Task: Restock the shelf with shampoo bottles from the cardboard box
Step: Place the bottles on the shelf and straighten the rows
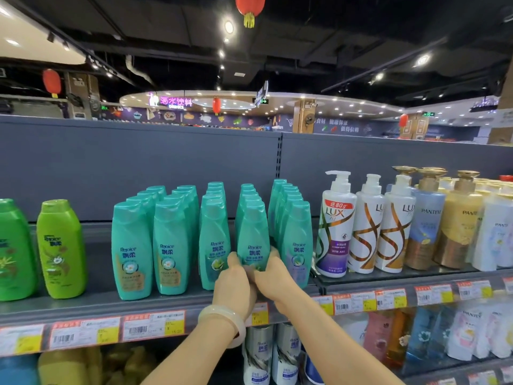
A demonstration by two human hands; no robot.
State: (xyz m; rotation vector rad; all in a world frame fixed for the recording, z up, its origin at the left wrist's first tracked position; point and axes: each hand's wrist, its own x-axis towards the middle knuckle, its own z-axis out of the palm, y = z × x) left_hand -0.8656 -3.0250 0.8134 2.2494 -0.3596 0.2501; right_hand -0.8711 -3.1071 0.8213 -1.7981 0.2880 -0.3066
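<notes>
Shelf (91, 307) stocking is looking well advanced, as far as this view is showing. On the far left two green bottles (61, 248) are standing with free space behind them, and a bare strip of shelf is lying between them and the teal group. Next, five rows of teal Rejoice shampoo bottles (131, 251) are running from the near edge toward the back panel, and each row is looking several bottles deep.

In the fourth row, the front bottle (253, 237) is standing at the near edge, and both hands are working on its lower part. The left hand (234, 284), with a pale bangle on the wrist, is gripping the bottle's left side with curled fingers. The right hand (273, 279) is gripping its right side in the same way. I judge that the person is seating or straightening this bottle in line with its neighbours.

To the right, the white Lux pump bottles (336, 226) and the Pantene bottles (455, 218) are filling their section.

The cardboard box is not appearing in the view, so I cannot tell how many bottles are waiting. The empty strip on the left is suggesting that some places are remaining.
</notes>
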